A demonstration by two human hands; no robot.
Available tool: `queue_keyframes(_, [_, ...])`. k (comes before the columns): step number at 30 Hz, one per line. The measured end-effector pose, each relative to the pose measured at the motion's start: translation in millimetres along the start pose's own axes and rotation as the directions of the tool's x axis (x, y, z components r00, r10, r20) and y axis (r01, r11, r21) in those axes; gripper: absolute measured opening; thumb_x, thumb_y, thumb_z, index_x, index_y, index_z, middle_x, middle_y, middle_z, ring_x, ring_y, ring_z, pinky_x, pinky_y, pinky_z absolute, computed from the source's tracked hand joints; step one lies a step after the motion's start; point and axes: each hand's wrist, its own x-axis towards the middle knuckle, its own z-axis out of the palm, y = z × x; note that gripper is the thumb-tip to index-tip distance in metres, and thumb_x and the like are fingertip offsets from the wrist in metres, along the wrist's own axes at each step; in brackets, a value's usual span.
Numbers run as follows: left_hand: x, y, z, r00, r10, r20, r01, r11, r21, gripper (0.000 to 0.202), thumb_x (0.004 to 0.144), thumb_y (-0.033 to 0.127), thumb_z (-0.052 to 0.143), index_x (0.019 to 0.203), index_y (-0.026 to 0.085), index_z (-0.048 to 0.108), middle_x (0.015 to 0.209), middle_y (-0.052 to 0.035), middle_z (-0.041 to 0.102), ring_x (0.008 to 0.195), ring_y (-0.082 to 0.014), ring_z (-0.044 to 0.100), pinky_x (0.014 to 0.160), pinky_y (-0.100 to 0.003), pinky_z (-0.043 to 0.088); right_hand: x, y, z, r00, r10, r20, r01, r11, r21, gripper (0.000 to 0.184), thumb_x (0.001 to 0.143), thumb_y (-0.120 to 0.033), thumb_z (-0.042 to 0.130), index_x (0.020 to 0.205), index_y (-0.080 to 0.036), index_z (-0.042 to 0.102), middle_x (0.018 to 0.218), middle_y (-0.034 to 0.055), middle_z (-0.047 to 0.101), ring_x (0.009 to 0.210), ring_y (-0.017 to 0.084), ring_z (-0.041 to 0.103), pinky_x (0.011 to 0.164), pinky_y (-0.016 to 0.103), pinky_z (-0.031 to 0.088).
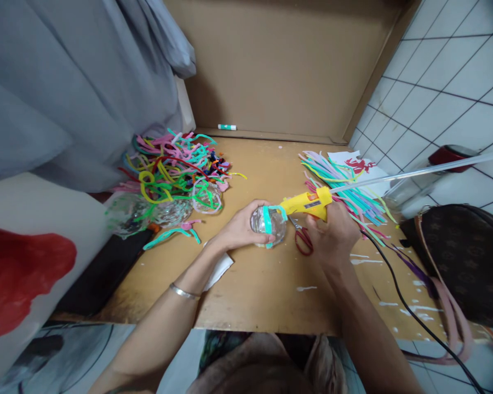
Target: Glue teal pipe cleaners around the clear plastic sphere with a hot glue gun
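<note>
2 bare hands meet over the middle of a wooden table (263,290), seen from above.

The left hand (240,230) is closed around a small clear plastic ball (276,231), thumb on top and fingers wrapped behind it. The ball sits at the fingertips, on the side facing the other hand. 1 teal fuzzy strip (267,219) runs over the ball just past the thumb. A thin silver bracelet (183,291) circles the left wrist, and a white tissue (219,269) lies under that wrist.

The right hand (332,235) grips the handle of a yellow glue gun (308,203). The gun rises above the knuckles, and its nozzle points toward the left hand, touching or almost touching the teal strip on the ball. A long clear glue stick (414,172) juts from the back of the gun, away from the right hand and out to its right. A black cord (402,301) trails from under this hand along the forearm's outer side.

Red-handled scissors (303,239) lie on the table between the 2 hands, just below the gun.

Beyond the left hand, further left, sits a tangled pile of colourful fuzzy wires (172,164), with more clear plastic pieces (168,210) in front of it. Beyond the right hand lies a fan of straight coloured strips (353,186). A brown handbag (464,257) rests well to the right of the right hand.
</note>
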Motion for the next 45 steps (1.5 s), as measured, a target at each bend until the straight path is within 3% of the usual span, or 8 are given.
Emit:
queue_keyframes(5, [-0.7, 3.5, -0.7, 1.000, -0.010, 0.001, 0.010, 1.000, 0.016, 0.071, 0.058, 0.035, 0.080, 0.121, 0.019, 0.051, 0.108, -0.0045, 0.061, 0.093, -0.0204, 0.058, 0.084, -0.033, 0.048, 1.5, 0.8, -1.0, 0.998, -0.047, -0.040, 0.046, 0.999, -0.018, 0.003, 0.079, -0.021, 0.052, 0.082, -0.021, 0.053, 0.067, 0.0016, 0.055, 0.064, 0.019, 0.050, 0.058, 0.030, 0.033])
queue_keyframes(23, [-0.4, 5.8, -1.2, 1.000, -0.016, 0.011, 0.016, 1.000, 0.004, 0.071, 0.057, 0.036, 0.079, 0.120, 0.018, 0.051, 0.109, -0.0052, 0.061, 0.094, -0.0211, 0.057, 0.087, -0.035, 0.047, 3.6, 3.1, -3.7, 0.997, -0.072, -0.015, 0.072, 0.996, -0.049, 0.004, 0.078, -0.019, 0.051, 0.080, -0.022, 0.050, 0.068, 0.0013, 0.055, 0.065, 0.019, 0.051, 0.058, 0.029, 0.035])
queue_keyframes(45, [0.0, 5.5, 0.1, 1.000, -0.013, 0.010, 0.013, 1.000, 0.001, 0.070, 0.058, 0.035, 0.079, 0.121, 0.019, 0.052, 0.110, -0.0052, 0.062, 0.098, -0.0229, 0.058, 0.089, -0.037, 0.047, 4.5, 7.8, -4.5, 0.998, -0.046, 0.031, 0.046, 0.999, -0.022, 0.008, 0.074, -0.019, 0.056, 0.081, -0.022, 0.053, 0.068, 0.0013, 0.055, 0.067, 0.019, 0.051, 0.061, 0.030, 0.037])
